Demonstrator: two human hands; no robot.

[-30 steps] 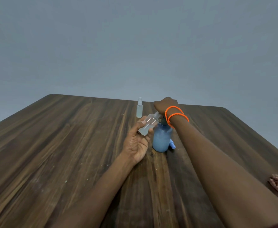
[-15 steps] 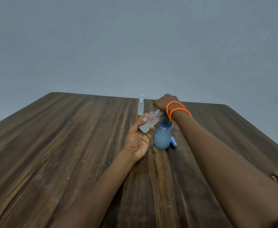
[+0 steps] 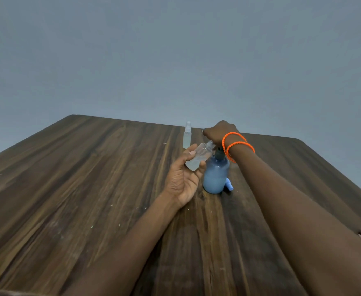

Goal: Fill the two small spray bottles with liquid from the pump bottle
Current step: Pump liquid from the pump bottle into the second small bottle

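Head view: left hand (image 3: 182, 180) holds an uncapped bottle (image 3: 198, 158) tilted against the pump bottle (image 3: 215, 176); right hand (image 3: 218, 131) presses its pump. Table (image 3: 89, 189) left of it lies bare.

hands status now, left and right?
Left hand: closed around the small uncapped bottle, tilted toward the pump.
Right hand: closed over the pump bottle head, pressing from above.
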